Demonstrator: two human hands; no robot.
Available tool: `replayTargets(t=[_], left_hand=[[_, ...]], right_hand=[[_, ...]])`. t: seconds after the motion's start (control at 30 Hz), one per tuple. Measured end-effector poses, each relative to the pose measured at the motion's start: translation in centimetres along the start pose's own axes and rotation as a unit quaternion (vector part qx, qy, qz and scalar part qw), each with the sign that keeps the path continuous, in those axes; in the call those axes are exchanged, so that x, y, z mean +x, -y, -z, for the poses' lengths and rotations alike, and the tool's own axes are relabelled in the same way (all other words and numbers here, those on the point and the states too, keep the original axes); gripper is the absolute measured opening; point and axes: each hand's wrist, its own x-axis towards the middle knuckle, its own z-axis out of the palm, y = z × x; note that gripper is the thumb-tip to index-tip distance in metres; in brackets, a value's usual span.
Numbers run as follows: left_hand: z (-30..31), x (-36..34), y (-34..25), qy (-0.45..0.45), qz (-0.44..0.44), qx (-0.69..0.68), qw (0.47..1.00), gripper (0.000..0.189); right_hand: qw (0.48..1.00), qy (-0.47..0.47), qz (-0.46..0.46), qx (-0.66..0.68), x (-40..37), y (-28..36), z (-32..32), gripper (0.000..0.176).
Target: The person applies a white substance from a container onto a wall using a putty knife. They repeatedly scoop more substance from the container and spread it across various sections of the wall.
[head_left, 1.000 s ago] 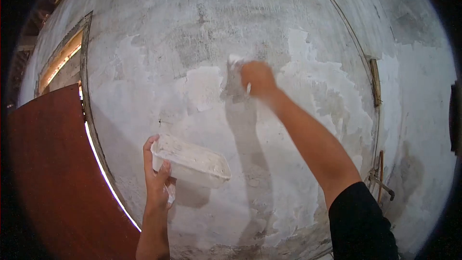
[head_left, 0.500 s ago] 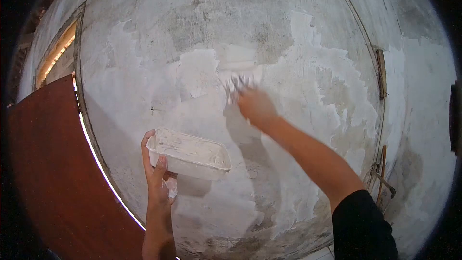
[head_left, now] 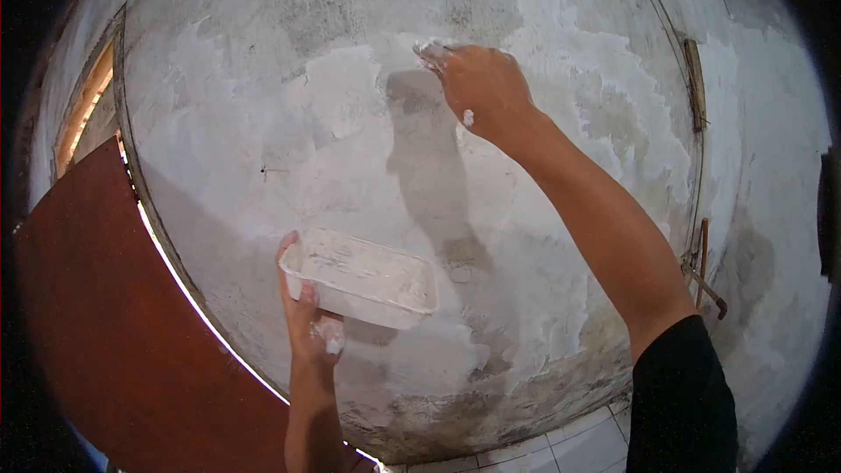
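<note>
A white rectangular plastic tub [head_left: 385,305], its inside smeared with off-white wall putty, is gripped at its left end by my left hand [head_left: 307,302]. The thumb presses on the near side, and putty clings to the palm. Higher up, my right hand [head_left: 482,88] is against or very close to the patchy plastered wall [head_left: 350,184]. Its fingers are drawn together and coated with white putty, which also marks the wrist. What they hold, if anything, is hidden. Lighter fresh-looking patches lie on the wall around this hand.
A reddish-brown door panel [head_left: 131,324] stands at the left, below a framed opening [head_left: 88,114]. On the right, a pipe with a tap [head_left: 705,293] and a wooden strip [head_left: 696,88] run along the wall. White floor tiles [head_left: 578,447] show at the bottom.
My right hand has moved up the wall from the middle area. The tub and my left hand sit slightly further right, and the view has shifted so more floor shows.
</note>
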Motion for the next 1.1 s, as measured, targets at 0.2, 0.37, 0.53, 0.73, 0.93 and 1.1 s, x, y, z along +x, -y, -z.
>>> replayTargets(t=[0.2, 0.37, 0.53, 0.73, 0.93, 1.1], left_hand=[[-2.3, -0.4, 3.1, 0.006, 0.011, -0.025, 1.000, 0.071], [-3.1, -2.9, 5.0, -0.027, -0.014, -0.033, 0.999, 0.066], [-4.6, -7.9, 8.3, -0.147, 0.127, -0.191, 0.962, 0.061], [-6.8, -15.5, 13.4, -0.170, 0.267, -0.226, 0.921, 0.058], [-9.3, -20.8, 15.5, -0.216, 0.429, -0.268, 0.835, 0.057], [-9.3, -23.6, 16.4, -0.167, 0.480, -0.379, 0.774, 0.055]], right_hand=[[0.989, 0.115, 0.070, -0.066, -1.1, 1.7, -4.3, 0.026], [0.984, 0.097, 0.143, -0.045, -10.7, 3.7, -7.7, 0.025], [0.960, 0.239, 0.022, 0.146, -18.7, 4.0, -2.9, 0.024], [0.854, 0.210, -0.303, 0.367, -32.8, 3.8, 1.9, 0.023], [0.639, 0.089, -0.635, 0.425, -45.8, 5.4, 4.4, 0.024], [0.568, -0.025, -0.687, 0.453, -47.8, 7.2, 8.8, 0.017]])
